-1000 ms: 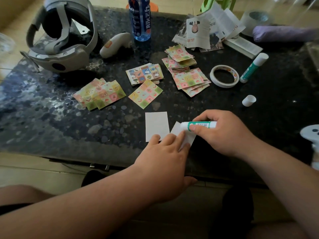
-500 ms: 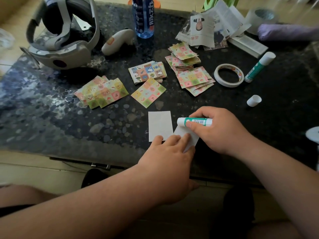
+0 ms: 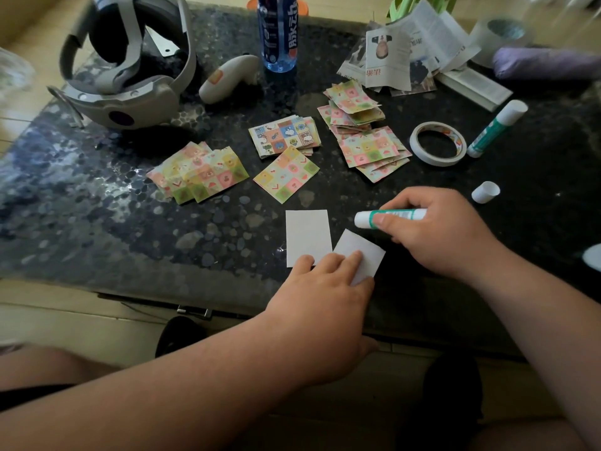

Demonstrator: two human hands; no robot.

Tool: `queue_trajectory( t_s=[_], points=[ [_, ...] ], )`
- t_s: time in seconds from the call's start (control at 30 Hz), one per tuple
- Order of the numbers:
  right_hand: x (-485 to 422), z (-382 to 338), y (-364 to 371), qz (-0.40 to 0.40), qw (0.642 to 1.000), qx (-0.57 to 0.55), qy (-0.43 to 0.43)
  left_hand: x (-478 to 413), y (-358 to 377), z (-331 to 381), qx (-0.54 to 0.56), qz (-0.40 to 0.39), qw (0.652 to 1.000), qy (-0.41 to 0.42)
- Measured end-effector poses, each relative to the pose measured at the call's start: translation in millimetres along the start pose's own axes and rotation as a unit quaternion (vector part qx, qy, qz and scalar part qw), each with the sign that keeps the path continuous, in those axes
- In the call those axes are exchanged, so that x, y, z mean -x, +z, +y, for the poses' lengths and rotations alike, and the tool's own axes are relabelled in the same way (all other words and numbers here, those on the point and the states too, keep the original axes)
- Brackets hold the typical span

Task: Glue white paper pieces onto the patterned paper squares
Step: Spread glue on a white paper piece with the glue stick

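Evidently thin and floppy, white piece (image 3: 361,249) would slide when rubbed; lift by a dry corner. Left hand (image 3: 325,297) pins it flat-fingered; right hand (image 3: 445,237) grips glue stick (image 3: 366,219).

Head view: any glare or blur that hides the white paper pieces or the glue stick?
Head view: neither is hidden; the white paper pieces and the glue stick read sharp. Head view: glare washes the left side of the table, its right side falls dark, and the far corner with the big tape roll is smeared by blur.
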State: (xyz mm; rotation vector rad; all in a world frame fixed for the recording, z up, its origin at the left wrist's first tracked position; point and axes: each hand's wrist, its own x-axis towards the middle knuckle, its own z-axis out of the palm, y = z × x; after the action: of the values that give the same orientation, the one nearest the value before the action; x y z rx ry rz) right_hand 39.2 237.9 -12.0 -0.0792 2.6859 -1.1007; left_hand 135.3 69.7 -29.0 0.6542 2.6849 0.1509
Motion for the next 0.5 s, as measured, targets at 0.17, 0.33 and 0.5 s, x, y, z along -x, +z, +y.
queue_trajectory(
  t_s=[0.17,0.33,0.5],
  points=[
    [2.5,-0.7,-3.9,-0.032,0.999,0.02,-0.008,0.9,-0.4,0.9,-0.015,0.007,0.999,-0.039],
    [2.7,1.0,7.3,-0.039,0.997,0.068,-0.021,-0.2,-4.1,3.0,-0.018,0.003,0.999,-0.05],
    [1.3,-2.3,16.9,-0.037,0.996,0.07,-0.036,-1.5,-5.5,5.0,-0.019,-0.008,0.998,-0.06]
  ],
)
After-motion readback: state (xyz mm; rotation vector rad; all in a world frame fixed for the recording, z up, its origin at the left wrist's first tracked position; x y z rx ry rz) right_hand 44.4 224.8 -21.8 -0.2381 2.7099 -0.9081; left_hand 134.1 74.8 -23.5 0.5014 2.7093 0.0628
